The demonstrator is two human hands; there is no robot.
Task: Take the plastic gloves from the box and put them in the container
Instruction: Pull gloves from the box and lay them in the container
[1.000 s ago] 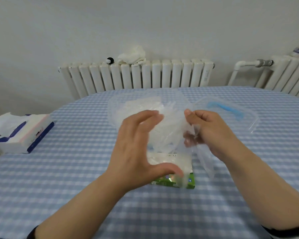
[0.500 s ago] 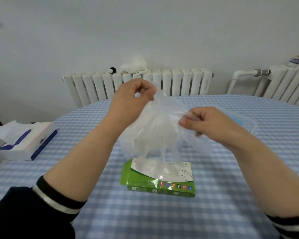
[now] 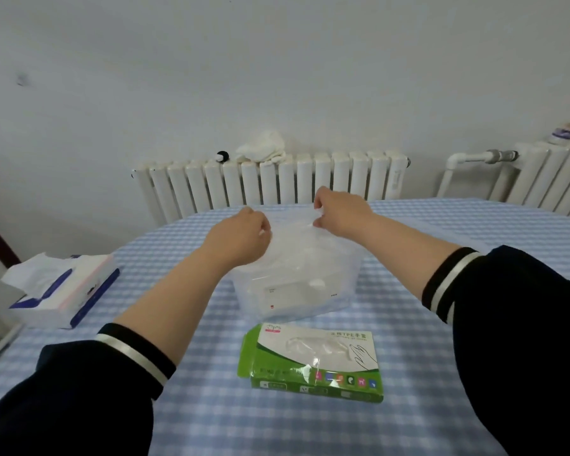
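A clear plastic container [image 3: 297, 297] stands in the middle of the table, with see-through plastic gloves inside it. A thin plastic glove [image 3: 292, 225] is stretched over its open top. My left hand [image 3: 241, 238] pinches the glove's left end above the container's left rim. My right hand [image 3: 339, 213] pinches its right end above the far right rim. The green and white glove box [image 3: 313, 363] lies flat in front of the container, nearer to me, with its left flap open.
A blue and white tissue pack [image 3: 60, 291] lies at the table's left edge. White radiators [image 3: 270, 182] line the wall behind the table, with a white cloth [image 3: 262, 149] on top. The table [image 3: 408, 406] has a blue checked cloth.
Both hands moved forward and down from chest height to the container's top, carrying the glove with them. The glove box, hidden behind the hands a second ago, is in full view now.
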